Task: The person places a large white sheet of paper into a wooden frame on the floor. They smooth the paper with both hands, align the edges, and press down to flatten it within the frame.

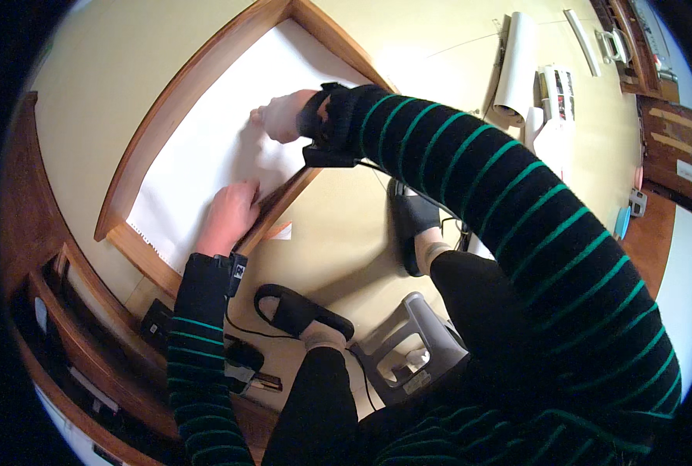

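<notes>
A wooden drawer (165, 96) rests on the floor before me, its bottom covered by a large white paper sheet (200, 140) with a torn, perforated edge at the lower left end. My left hand (229, 215) lies at the near side of the sheet, close to the drawer's front wall, fingers curled down. Over the sheet's middle is my right hand (284, 116), slightly blurred, fingers bent towards the paper. Whether either hand grips the paper cannot be told. Both wrists wear black bands with small devices and cables.
I sit on a grey plastic stool (433, 332), my feet in black slippers (305, 311). A large white paper roll (516, 70) lies at the upper right. Wooden furniture with open drawers (89, 349) stands at the left. Cables (264, 334) run across the floor.
</notes>
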{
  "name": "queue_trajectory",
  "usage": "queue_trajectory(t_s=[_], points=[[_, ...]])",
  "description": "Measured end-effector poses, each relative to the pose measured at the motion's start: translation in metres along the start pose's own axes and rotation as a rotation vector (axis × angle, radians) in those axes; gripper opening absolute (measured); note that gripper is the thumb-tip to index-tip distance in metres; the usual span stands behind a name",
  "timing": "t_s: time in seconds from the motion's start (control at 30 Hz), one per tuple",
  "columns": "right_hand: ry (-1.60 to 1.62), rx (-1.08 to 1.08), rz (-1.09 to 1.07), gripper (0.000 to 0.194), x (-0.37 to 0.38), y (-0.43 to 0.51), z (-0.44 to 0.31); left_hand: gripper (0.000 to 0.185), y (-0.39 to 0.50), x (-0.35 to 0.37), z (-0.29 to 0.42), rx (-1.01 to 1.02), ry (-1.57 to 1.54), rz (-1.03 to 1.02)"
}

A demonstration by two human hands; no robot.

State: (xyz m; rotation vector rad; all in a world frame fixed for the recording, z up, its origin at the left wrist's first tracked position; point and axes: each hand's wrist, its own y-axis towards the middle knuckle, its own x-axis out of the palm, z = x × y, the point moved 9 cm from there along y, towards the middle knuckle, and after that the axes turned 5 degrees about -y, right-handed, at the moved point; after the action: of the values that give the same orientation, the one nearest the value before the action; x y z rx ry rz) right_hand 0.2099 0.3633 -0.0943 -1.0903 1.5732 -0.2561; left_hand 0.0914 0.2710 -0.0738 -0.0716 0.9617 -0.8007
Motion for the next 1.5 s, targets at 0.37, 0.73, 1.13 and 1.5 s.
queue_trajectory(t_s=[0.37, 0.73, 1.13, 1.5], points=[[-0.175, 0.033, -0.13, 0.07, -0.012, 0.014, -0.001, 0.025, -0.006, -0.041, -0.044, -0.339, -0.288, -0.095], [-0.202, 0.029, -0.205, 0.073, -0.018, -0.003, -0.007, 0.112, -0.043, -0.009, -0.01, -0.144, 0.37, -0.182], [-0.221, -0.062, 0.002, 0.056, -0.008, 0.026, 0.001, 0.052, -0.082, -0.031, -0.023, -0.086, 0.076, 0.124], [-0.257, -0.015, -0.078, 0.069, -0.003, 0.032, 0.008, 0.031, -0.08, -0.021, -0.037, -0.072, 0.172, 0.047]])
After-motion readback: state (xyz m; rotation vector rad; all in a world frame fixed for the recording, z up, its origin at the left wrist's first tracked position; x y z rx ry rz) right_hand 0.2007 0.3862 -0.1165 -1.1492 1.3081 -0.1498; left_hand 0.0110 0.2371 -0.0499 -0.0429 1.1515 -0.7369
